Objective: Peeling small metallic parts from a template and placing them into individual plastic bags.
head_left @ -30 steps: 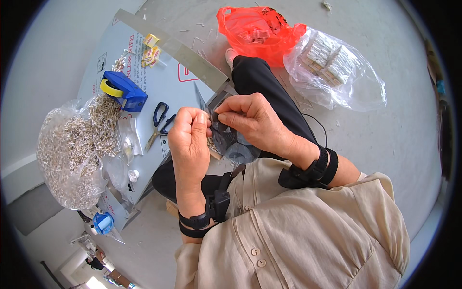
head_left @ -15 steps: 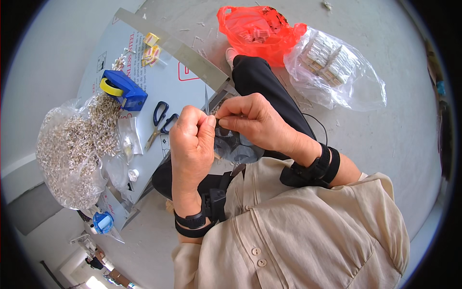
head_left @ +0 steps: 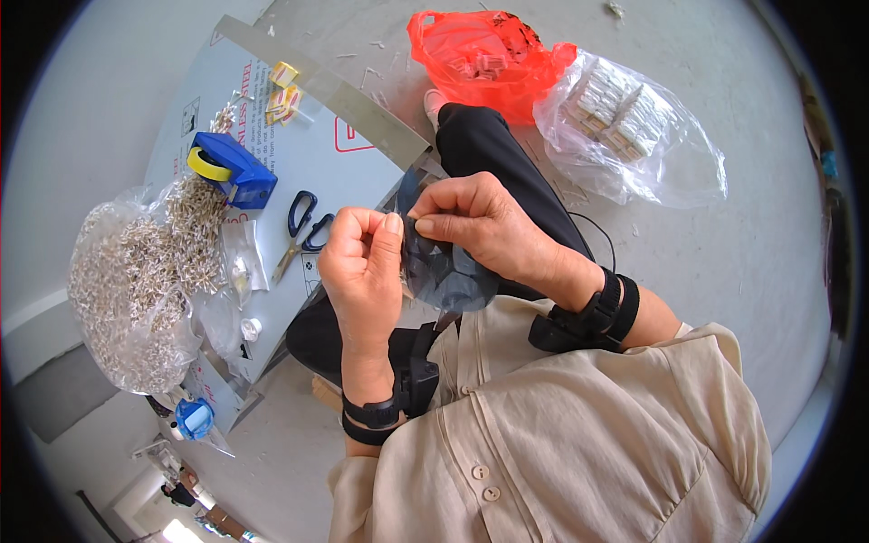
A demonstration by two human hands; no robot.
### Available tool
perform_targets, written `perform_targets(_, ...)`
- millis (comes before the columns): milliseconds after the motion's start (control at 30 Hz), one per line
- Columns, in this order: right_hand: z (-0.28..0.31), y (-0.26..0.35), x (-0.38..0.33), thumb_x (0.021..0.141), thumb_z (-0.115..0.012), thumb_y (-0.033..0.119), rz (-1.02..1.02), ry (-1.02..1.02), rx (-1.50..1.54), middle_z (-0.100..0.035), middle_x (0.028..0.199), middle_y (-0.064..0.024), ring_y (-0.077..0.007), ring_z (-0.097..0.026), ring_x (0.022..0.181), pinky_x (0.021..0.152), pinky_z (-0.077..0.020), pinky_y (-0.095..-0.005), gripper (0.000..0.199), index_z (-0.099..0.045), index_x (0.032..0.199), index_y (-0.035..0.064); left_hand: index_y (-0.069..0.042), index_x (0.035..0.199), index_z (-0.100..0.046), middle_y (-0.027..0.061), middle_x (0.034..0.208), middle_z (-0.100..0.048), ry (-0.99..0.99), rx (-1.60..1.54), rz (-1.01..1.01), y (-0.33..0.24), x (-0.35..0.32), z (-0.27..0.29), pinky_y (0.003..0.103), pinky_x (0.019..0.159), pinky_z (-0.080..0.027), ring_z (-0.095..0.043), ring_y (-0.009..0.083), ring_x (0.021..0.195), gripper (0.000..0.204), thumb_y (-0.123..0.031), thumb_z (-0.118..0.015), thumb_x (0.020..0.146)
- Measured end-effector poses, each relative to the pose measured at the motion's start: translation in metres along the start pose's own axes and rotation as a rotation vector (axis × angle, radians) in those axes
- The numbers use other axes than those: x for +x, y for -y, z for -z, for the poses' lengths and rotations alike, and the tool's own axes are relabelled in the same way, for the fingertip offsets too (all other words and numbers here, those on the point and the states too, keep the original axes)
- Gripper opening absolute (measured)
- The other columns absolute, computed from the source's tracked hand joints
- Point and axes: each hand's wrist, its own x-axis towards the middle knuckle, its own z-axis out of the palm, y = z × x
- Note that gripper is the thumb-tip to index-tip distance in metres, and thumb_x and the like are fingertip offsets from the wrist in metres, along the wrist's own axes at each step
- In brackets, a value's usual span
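Over a grey concrete floor (head_left: 742, 271), left hand (head_left: 362, 271) and right hand (head_left: 480, 222) pinch a clear bag (head_left: 444, 267).

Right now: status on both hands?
Left hand and right hand pinch a small clear plastic bag together over the lap. Scissors lie untouched. Nothing in the way.

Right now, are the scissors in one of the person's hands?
No, the blue-handled scissors lie on the flat cardboard, apart from both hands.

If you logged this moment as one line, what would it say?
left hand: pinching small clear bag | right hand: gripping bag's top | nearby: scissors, blue tape dispenser
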Motion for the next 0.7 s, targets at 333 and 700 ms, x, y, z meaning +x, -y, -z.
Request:
perform_targets(333,0.004,0.004,-0.001,0.088,-0.059,0.002,0.024,-0.031,-0.082,-0.061,0.082,-0.0012,-0.0060,-0.052,0.075,0.069,-0.0449,-0.0209,0.011,-0.063,0.094,-0.0066,-0.003,0.080,-0.049,-0.0008,0.072,-0.049,0.052,0.035,0.092,-0.012,0.007,0.010,0.022,0.051,-0.037,-0.038,0.0076,0.055,0.026,-0.012,-0.073,0.081)
perform_targets(700,0.000,0.007,-0.001,0.083,-0.059,-0.001,0.301,-0.046,-0.519,-0.059,0.076,-0.0111,-0.0177,-0.055,0.070,0.065,-0.0451,-0.0286,0.007,-0.060,0.088,-0.0051,0.001,0.078,-0.052,0.0079,0.069,-0.053,0.143,0.302,-0.103,-0.020,0.013,0.007,0.029,0.051,-0.042,-0.052,0.0168,0.056,0.018,0.003,-0.070,0.075)
